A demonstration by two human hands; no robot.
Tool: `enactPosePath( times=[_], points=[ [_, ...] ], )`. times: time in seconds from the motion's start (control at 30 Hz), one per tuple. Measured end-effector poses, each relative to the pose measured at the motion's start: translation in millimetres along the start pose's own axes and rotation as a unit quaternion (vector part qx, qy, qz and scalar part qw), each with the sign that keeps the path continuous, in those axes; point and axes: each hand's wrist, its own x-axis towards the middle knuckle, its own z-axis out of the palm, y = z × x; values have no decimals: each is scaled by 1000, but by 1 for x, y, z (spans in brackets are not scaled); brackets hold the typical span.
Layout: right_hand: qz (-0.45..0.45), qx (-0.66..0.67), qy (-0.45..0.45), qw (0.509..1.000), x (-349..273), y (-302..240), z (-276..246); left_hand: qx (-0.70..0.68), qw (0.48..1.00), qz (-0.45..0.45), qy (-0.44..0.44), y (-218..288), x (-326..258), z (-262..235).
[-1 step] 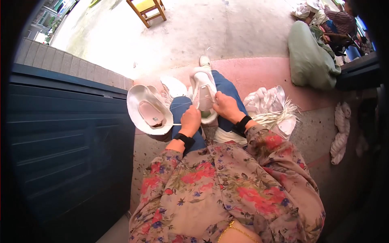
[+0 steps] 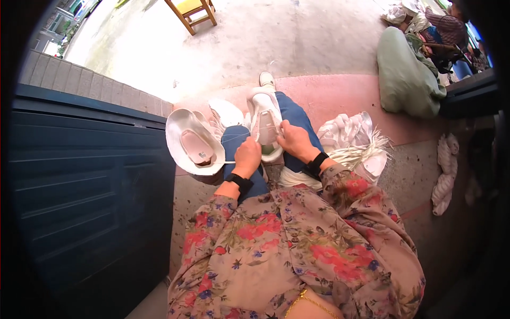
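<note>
A white shoe (image 2: 265, 101) stands between my knees, its pale lining facing up. My left hand (image 2: 247, 156) is closed at the near left edge of its opening. On the opposite edge my right hand (image 2: 296, 141) is closed in a pinch, with a thin pale thread (image 2: 271, 127) running to its fingertips. The thread crosses over the shoe and my left knee. A short white strip sticks out to the left of my left wrist. My fingertips are too small to make out a needle or other tool.
Left of my knee are a white shoe-like piece with a wide brim (image 2: 186, 125) and other white pieces (image 2: 226, 113). A pile of white pieces with loose strands (image 2: 353, 138) lies right. Beyond are a green sack (image 2: 404, 74), a wooden chair (image 2: 194, 13) and a seated person (image 2: 446, 29). A blue door (image 2: 90, 175) stands left.
Both hands keep nearly the same place at the shoe. The thread between them shows more plainly now. The whole view has shifted very slightly.
</note>
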Motion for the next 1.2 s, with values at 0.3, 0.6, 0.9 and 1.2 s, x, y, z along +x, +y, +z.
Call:
enactPosePath(
  times=[0.3,0.6,0.9,1.2],
  points=[
    [-52,-1,18,998,8,-15,-9,-168,971,169,32,7,-30,-28],
    [-185,10,-28,982,33,-11,7,-763,481,-367,-227,10,-6,32],
    [-155,-8,55,986,73,-11,-6,-751,536,-351,-160,11,-25,17],
    [-68,-25,47,996,108,-10,12,-713,591,-328,-188,10,-27,-12]
  ],
)
